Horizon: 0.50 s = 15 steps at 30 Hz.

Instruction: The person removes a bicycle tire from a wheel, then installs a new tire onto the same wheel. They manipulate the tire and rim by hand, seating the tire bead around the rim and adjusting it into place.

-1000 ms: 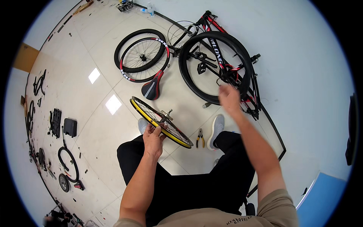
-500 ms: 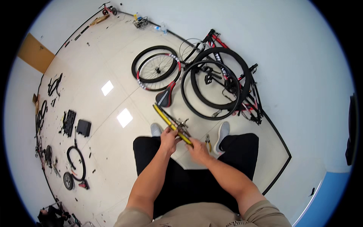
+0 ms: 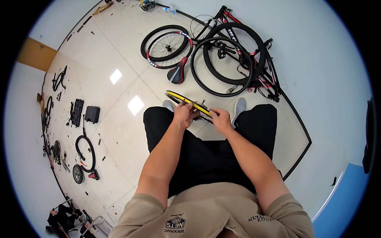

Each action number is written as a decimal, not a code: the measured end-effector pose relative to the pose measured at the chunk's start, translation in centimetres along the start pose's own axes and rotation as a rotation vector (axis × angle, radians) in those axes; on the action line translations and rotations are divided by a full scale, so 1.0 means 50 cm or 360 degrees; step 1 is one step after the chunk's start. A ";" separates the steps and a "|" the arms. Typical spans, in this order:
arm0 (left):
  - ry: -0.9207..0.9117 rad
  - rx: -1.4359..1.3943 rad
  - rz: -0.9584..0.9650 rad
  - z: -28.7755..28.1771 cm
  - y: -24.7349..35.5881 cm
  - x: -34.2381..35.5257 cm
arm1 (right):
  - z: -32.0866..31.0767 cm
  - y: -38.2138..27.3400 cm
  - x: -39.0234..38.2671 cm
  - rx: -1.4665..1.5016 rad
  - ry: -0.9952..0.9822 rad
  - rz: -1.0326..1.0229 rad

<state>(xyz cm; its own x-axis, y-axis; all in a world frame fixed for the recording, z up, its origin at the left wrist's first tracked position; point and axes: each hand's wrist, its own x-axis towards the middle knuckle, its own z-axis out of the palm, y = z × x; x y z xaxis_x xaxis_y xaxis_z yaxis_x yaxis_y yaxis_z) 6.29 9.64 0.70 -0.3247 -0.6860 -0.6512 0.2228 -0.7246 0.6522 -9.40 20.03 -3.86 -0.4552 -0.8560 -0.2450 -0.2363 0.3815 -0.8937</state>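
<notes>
Between my knees I hold a bare bicycle wheel (image 3: 176,95), seen nearly edge-on, with a yellow strip round its rim. Its metal hub and axle (image 3: 202,104) show at the far side, and the sprockets are partly hidden beneath. My left hand (image 3: 185,114) is closed round the rim near the middle, thumb on the yellow strip. Fingers of my right hand (image 3: 221,119) pinch the rim's right end. Beyond the wheel, a black and red saddle (image 3: 177,71) lies on the floor.
A red and black bicycle frame (image 3: 232,33) lies against the wall under loose black tyres (image 3: 222,94). Left of these are a spoked wheel (image 3: 168,48) and another tyre. Tool cases (image 3: 92,114) and scattered parts lie far left. Another person (image 3: 61,218) is at lower left.
The view has tilted, so everything on the floor sits higher. The wheel has turned to a flatter slant in my hands. Yellow-handled pliers by my right foot are now out of sight.
</notes>
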 end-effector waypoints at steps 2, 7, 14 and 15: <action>0.0047 0.0028 -0.0011 -0.005 0.000 0.005 | -0.011 0.011 0.008 -0.0002 0.0164 -0.0061; 0.0186 0.0055 0.0035 -0.029 0.000 0.029 | -0.074 -0.005 0.031 0.0281 0.0466 0.0260; 0.0245 -0.0083 0.0133 -0.049 0.043 0.059 | -0.106 -0.033 0.023 0.0712 0.0326 0.0692; 0.0251 -0.0085 0.0175 -0.041 0.046 0.060 | -0.101 -0.023 0.022 0.0652 0.0239 0.0709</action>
<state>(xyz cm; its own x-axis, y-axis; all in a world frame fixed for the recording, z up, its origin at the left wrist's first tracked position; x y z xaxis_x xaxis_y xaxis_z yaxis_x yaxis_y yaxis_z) 7.73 5.79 -0.57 -0.1484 -0.7601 -0.6327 0.2986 -0.6443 0.7040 -13.98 20.43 -1.20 -0.5570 -0.5759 -0.5984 0.3388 0.5003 -0.7968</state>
